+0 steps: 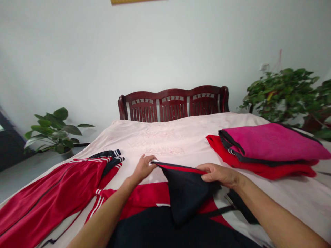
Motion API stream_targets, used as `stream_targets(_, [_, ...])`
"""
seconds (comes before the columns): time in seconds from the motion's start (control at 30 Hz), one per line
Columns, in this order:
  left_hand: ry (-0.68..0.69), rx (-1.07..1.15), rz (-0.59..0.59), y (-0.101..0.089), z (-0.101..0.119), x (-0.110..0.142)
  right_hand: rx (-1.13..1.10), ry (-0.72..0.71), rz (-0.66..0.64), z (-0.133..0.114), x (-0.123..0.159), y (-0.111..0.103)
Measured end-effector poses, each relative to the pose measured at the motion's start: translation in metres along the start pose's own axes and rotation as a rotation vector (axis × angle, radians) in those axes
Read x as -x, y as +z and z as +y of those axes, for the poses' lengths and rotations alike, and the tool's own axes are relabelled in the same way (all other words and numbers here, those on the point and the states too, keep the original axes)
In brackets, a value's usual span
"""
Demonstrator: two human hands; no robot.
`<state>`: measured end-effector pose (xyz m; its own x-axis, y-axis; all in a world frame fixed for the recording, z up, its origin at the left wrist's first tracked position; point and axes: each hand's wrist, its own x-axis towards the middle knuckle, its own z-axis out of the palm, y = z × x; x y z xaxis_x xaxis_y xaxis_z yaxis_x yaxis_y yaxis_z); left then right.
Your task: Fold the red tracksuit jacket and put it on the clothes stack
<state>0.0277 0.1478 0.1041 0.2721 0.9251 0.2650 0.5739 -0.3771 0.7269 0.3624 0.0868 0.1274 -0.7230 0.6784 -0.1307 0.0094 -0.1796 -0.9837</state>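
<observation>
Got left hand (pixel 143 168) and right hand (pixel 218 175) pinched on black cloth (pixel 186 193), well apart, keeping edge taut. Cloth sags between grips over red jacket (pixel 144 196); red pants (pixel 51 193) just left, pink blanket (pixel 271 143) off right.

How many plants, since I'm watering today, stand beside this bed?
2: a broad-leaved potted plant on the floor left of the bed, a bushy plant right of it. Others may be out of view.
</observation>
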Motion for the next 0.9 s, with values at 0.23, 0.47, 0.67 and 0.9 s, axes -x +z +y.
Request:
stream_targets(0.23, [-0.153,-0.111,-0.378,-0.124,0.008,0.014,0.197,-0.024,0.412,0.017,-0.017,-0.034])
stream_targets(0.47, [-0.273,-0.319,-0.393,-0.121,-0.056,0.052,0.846,0.021,0.785,0.053,-0.058,-0.038])
stream_targets(0.67, [-0.275,-0.294,-0.322,-0.126,-0.092,0.095,1.151,-0.111,0.824,0.055,-0.029,-0.019])
stream_targets(0.9, [-0.213,-0.174,-0.21,-0.125,-0.106,0.109,1.081,0.213,0.625,0.055,-0.024,-0.026])
